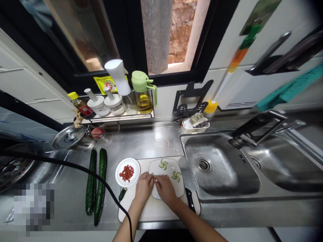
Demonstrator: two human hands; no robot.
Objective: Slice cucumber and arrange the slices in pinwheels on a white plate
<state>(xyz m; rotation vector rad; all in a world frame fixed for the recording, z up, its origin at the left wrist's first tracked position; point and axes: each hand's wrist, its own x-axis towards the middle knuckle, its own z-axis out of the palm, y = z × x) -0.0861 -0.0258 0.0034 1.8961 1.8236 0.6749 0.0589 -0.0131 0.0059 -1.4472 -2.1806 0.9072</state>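
Both hands are over a white square plate point(165, 195) that lies on a pale cutting board point(141, 213). My left hand point(145, 185) and my right hand point(165, 189) meet above the plate's left part, fingertips pinched on a small green cucumber slice point(154, 180), mostly hidden by the fingers. Two pinwheels of curved cucumber slices sit on the plate, one at the back point(163, 164) and another on the right point(176, 176). Left of my hands, a round white dish point(135, 163) holds chopped red bits point(127, 173). A cucumber end piece point(122, 194) rests by the board's left edge.
A cleaver point(189, 198) lies along the board's right side, beside the sink point(219, 164). Two whole cucumbers point(100, 186) lie at left. A black cable point(111, 188) crosses the view near my left forearm. Behind stands a rack with an oil bottle point(143, 97) and seasoning jars point(98, 106).
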